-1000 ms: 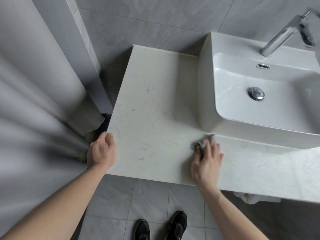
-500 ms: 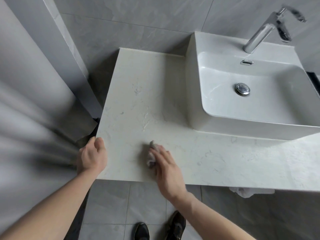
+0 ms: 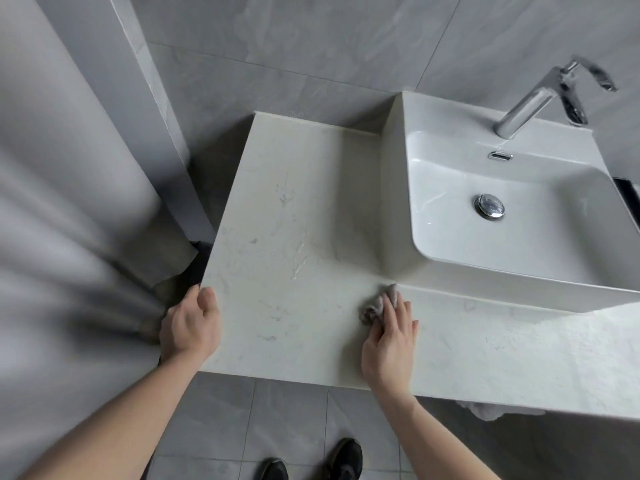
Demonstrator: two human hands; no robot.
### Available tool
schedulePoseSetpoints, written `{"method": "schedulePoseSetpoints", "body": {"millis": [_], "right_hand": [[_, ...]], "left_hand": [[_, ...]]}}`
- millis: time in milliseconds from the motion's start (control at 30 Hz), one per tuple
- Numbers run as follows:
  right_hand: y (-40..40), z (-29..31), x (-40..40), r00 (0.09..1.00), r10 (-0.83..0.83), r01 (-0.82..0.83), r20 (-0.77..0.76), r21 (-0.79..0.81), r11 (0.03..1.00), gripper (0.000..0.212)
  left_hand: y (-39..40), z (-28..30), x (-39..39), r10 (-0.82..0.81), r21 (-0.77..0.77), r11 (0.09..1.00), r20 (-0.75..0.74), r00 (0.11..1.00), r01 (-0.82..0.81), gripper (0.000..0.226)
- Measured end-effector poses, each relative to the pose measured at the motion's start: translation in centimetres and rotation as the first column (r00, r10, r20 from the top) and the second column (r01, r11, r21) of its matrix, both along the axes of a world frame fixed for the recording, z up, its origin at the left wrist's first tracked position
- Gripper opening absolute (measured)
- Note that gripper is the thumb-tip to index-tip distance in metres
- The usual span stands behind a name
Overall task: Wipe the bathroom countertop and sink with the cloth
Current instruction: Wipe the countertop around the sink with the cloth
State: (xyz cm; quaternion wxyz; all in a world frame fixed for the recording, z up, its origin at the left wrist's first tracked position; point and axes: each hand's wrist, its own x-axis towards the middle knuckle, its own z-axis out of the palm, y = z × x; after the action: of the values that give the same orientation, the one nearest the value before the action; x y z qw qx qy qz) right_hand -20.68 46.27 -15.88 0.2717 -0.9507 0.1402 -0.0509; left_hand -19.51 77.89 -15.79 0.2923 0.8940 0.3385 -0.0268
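A pale marble countertop (image 3: 287,216) runs from the left edge under a white rectangular vessel sink (image 3: 398,188) at the right. My right hand (image 3: 391,336) lies flat on a small crumpled grey cloth (image 3: 375,306), pressing it to the countertop just in front of the sink's near left corner. Only the cloth's far end shows past my fingers. My left hand (image 3: 190,323) grips the countertop's front left corner, thumb on top. Wet streaks glisten on the marble ahead of the cloth.
A chrome faucet (image 3: 530,105) stands behind the basin, and a chrome drain plug (image 3: 489,206) sits in its floor. A grey shower curtain (image 3: 62,202) hangs close on the left. Grey tiled wall lies behind. A white towel (image 3: 485,410) hangs under the counter's front edge.
My right hand slid the cloth left along the front of the countertop, then back right to the sink's near corner. The left hand kept its grip on the corner.
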Motion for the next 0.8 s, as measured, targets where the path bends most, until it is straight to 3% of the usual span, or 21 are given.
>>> {"method": "schedulePoseSetpoints", "body": {"millis": [167, 300, 400, 500, 567, 700, 800], "right_hand": [[9.1, -0.4, 2.3, 0.968, 0.251, -0.252, 0.021, 0.046, 0.967, 0.049], [15.0, 0.2, 2.7, 0.816, 0.578, -0.578, 0.024, 0.056, 0.814, 0.049], [16.6, 1.0, 2.9, 0.756, 0.654, -0.654, 0.034, 0.081, 0.752, 0.050], [14.8, 1.9, 3.5, 0.767, 0.641, -0.636, 0.039, 0.185, 0.749, 0.053], [12.1, 2.1, 4.4, 0.839, 0.541, -0.540, 0.064, 0.224, 0.811, 0.047], [5.7, 2.1, 8.3, 0.966, 0.251, -0.258, 0.064, 0.120, 0.959, 0.042], [3.8, 1.4, 10.6, 0.980, 0.190, -0.190, -0.056, 0.020, 0.982, 0.047]], "left_hand": [[0.2, 0.0, 0.1, -0.003, 0.015, 1.000, -0.026, 1.000, 0.003, 0.059], [0.3, -0.1, 0.1, -0.008, 0.014, 1.000, -0.021, 1.000, 0.009, 0.063], [0.3, -0.1, 0.1, -0.014, 0.009, 1.000, -0.014, 1.000, 0.014, 0.063], [0.3, 0.1, 0.1, -0.019, -0.001, 1.000, -0.021, 1.000, 0.019, 0.063], [0.2, 0.4, 0.2, -0.018, -0.001, 1.000, -0.026, 1.000, 0.018, 0.061], [0.0, 0.6, 0.1, -0.052, 0.015, 0.999, -0.027, 0.998, 0.052, 0.062], [0.1, 0.6, 0.2, -0.042, -0.001, 0.999, -0.045, 0.998, 0.042, 0.063]]}}
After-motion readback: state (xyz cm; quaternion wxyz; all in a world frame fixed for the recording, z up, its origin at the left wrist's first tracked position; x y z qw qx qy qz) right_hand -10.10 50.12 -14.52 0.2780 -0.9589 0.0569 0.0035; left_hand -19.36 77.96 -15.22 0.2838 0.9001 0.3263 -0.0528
